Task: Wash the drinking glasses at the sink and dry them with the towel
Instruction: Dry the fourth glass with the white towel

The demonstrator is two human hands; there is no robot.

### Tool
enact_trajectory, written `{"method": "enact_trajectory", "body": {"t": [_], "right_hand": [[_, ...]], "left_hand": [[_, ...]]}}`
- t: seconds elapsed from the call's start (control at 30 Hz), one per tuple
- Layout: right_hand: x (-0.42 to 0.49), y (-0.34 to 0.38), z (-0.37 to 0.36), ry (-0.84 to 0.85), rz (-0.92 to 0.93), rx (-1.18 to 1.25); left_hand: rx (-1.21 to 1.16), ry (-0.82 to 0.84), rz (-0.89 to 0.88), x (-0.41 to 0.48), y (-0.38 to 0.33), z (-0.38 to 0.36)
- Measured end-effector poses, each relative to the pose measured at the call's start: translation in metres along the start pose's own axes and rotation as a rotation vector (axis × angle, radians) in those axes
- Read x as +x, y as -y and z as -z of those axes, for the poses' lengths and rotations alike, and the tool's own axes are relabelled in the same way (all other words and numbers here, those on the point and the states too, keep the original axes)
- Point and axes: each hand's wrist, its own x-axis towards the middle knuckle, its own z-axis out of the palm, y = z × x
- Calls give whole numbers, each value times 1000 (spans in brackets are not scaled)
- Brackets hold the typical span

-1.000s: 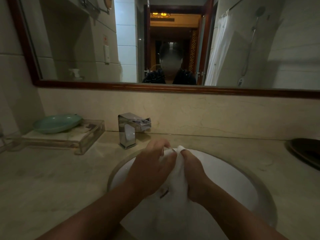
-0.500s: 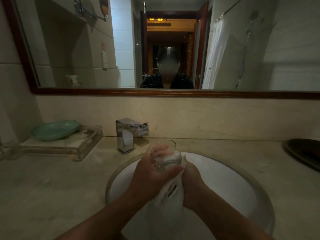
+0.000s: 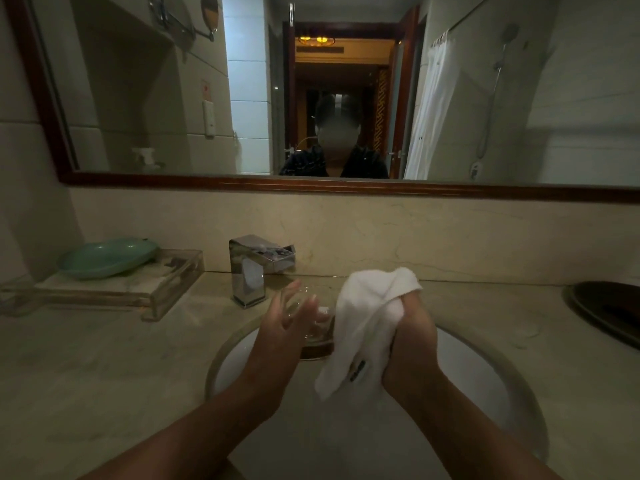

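Over the back of the sink (image 3: 478, 375), holds a clear glass (image 3: 313, 317) in the left hand (image 3: 287, 327), with fingers only loosely curved round it, partly splayed, thumb up. Bunches the white towel (image 3: 367, 306) in the right hand (image 3: 412, 330), fist tight on the cloth, one corner standing up and the rest hanging down just beside the glass. Looks like the drying step. Hard to tell through the clear wall whether towel and glass touch.

Risks a slip first: a likely wet glass, a slack hold and a hard basin right underneath. Needs firmer fingers before any twisting with the cloth. Risks a knock too, with the tap (image 3: 258, 270) just behind and to the left of the glass; could chip the rim by swinging it back. Could drag the hanging end of the towel into the basin and soak it, so that it streaks rather than dries. Could also crack thin glass by pushing a bunched wad of cloth in too hard. Shows no other glasses on the counter (image 3: 104, 358), so gives no count of what remains. Keeps the green dish (image 3: 107, 256) on its clear tray (image 3: 166, 289) and the dark tray (image 3: 609, 317) well apart from both hands.
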Motion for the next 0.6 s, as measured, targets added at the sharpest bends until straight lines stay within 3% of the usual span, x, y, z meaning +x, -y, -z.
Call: {"method": "enact_trajectory", "body": {"t": [0.1, 0.27, 0.43, 0.5, 0.6], "right_hand": [[-2, -7, 0, 98, 32, 10], [-4, -23, -1, 379, 335, -483], [-14, -29, -11, 336, 524, -752], [-15, -29, -16, 336, 546, -761], [-12, -37, -20, 298, 511, -588]], "left_hand": [[-160, 17, 55, 0, -1, -3], [-134, 154, -20, -5, -4, 0], [-71, 63, -99, -15, -14, -10], [-43, 47, -89, -16, -16, -12], [-4, 13, -66, -14, -15, -13]]}}
